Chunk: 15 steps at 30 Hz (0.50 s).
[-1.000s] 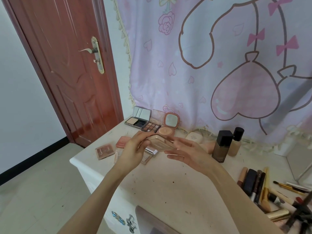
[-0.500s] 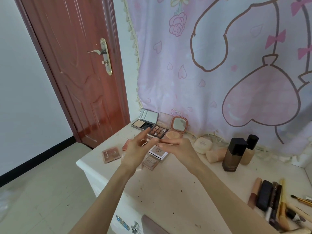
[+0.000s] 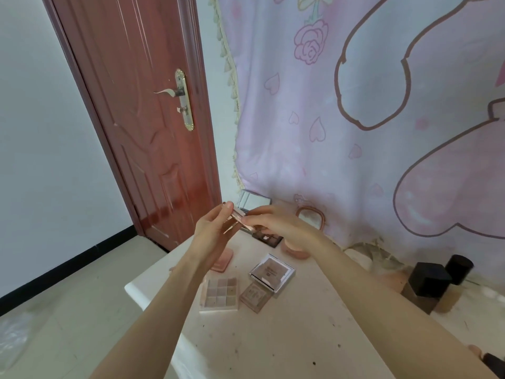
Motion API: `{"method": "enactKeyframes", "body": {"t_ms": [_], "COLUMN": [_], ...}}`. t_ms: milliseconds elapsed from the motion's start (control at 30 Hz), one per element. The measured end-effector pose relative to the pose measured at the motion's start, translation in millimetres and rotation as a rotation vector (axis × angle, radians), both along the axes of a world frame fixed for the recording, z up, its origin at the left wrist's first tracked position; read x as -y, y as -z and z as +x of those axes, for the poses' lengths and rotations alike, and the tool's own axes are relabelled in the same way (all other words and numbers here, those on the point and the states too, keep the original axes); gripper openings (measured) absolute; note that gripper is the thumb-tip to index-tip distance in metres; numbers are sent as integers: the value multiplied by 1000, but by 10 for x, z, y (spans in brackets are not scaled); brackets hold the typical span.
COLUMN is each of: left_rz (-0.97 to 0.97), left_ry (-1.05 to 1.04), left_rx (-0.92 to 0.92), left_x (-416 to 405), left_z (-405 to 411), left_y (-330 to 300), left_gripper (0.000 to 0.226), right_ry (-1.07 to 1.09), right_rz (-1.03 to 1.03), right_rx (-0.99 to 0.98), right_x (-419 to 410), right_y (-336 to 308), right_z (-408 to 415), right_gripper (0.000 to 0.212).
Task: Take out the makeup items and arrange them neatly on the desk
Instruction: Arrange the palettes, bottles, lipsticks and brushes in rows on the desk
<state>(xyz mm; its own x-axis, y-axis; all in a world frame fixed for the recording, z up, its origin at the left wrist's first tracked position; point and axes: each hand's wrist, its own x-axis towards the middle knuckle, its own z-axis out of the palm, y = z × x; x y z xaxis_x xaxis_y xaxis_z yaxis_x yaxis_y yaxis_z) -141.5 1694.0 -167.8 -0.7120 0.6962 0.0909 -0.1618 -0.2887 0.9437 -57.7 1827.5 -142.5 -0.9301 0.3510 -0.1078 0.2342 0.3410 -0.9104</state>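
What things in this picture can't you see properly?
All in the head view:
- The thin compact held between the left hand and right hand: edge-on and partly covered by fingers, so its inside cannot be seen.
- The dark eyeshadow palette: mostly hidden behind the right hand.
- The pink flat case: half covered by the left wrist.
- The dark items at the bottom right: cut off by the picture's edge.

Bright even daylight; glare on door (image 3: pixel 153 149); wide-angle edge distortion; slight motion blur.
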Motion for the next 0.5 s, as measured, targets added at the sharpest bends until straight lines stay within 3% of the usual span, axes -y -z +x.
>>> {"method": "enactKeyframes", "body": {"t_ms": [167,267,367,500], "left_rz": [18,24,-5,-101], "left_ry": [-82,-105,-153,-249], "left_rx": [144,210,275,336], "left_x": [-175,-182,-139,-62], "left_z": [-326,-505,-702,-921], "left_y": [150,298,459,637], "left_gripper": [43,43,41,32], "right_ry": [67,53,102,104], "right_rz": [45,-51,-164,-227], "right_rx": [24,32,28,45], "right_x": [-104,-140,-222,-263], "right_y": [176,292,401,541], "right_z": [-390,-592,-774,-986], "right_gripper": [42,34,46,23]}}
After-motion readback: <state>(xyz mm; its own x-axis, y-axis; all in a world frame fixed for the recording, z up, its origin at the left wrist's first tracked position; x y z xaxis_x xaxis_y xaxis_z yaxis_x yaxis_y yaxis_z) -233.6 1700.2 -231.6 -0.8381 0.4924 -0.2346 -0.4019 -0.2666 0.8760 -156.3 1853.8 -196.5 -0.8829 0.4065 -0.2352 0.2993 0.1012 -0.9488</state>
